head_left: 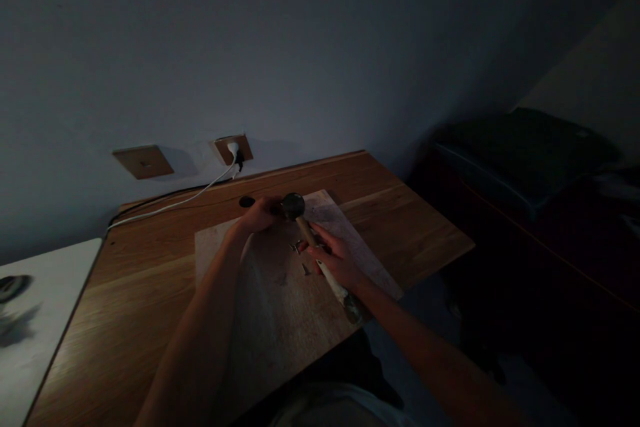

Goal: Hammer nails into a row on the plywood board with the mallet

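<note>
My right hand [336,257] is wrapped round the handle of a hammer [308,232], whose pale lower end sticks out below my fist. The dark hammer head is over the far part of a light wooden board [280,320]. Right beside the head, my left hand [261,215] has its fingers drawn together low over the board. What those fingers pinch, if anything, is hidden by the head and the shadow. A few small metal nails or screws [305,270] lie on the board near my right hand; their exact kind is too dim to tell.
The board rests on a brown wooden table [400,227] against a wall. A white cable [185,201] runs from a wall socket [234,149] along the table's back edge. At the left is a white surface [45,320]. A dark bulky object [530,153] stands at the right.
</note>
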`<state>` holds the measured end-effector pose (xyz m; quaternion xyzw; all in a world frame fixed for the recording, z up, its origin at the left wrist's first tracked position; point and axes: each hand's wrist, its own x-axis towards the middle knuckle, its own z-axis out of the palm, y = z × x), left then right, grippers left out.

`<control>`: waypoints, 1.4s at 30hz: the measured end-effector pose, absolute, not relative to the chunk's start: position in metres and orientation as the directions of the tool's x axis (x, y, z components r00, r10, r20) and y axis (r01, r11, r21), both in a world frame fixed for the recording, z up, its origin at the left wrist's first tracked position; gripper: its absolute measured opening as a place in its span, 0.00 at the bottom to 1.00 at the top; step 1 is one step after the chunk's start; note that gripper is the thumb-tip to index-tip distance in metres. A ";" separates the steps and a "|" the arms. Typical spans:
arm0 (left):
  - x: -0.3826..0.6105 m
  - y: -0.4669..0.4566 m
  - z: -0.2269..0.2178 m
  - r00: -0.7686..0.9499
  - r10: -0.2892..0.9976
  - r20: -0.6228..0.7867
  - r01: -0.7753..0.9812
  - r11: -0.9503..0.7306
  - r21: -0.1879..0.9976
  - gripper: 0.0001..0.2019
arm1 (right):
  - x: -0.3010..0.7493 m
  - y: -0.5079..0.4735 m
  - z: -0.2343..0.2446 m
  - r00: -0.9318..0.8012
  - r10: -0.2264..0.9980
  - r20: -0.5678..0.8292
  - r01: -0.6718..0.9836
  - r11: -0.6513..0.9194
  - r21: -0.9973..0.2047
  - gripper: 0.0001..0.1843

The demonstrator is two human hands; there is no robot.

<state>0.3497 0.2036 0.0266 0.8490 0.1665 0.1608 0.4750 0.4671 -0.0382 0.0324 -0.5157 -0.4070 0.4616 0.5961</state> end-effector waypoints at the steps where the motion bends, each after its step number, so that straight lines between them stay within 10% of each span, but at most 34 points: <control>1: 0.350 0.203 0.027 0.888 0.443 0.122 0.133 -0.502 0.854 0.20 | 0.468 -0.038 0.031 0.237 0.972 0.010 -0.130 0.042 -0.991 0.34; 16: 0.348 0.199 0.042 0.908 0.418 0.023 0.226 -0.535 0.814 0.18 | 0.467 -0.039 0.031 0.276 0.961 0.035 -0.149 0.079 -0.986 0.34; 30: 0.329 0.135 0.077 0.977 0.193 -0.084 0.211 -0.891 0.403 0.08 | 0.468 -0.041 0.039 0.396 0.918 -0.011 -0.167 0.061 -0.984 0.37; 42: 0.314 0.149 0.053 0.943 0.323 0.076 0.213 -0.766 0.607 0.12 | 0.467 -0.041 0.040 0.364 0.931 -0.002 -0.179 0.068 -0.981 0.36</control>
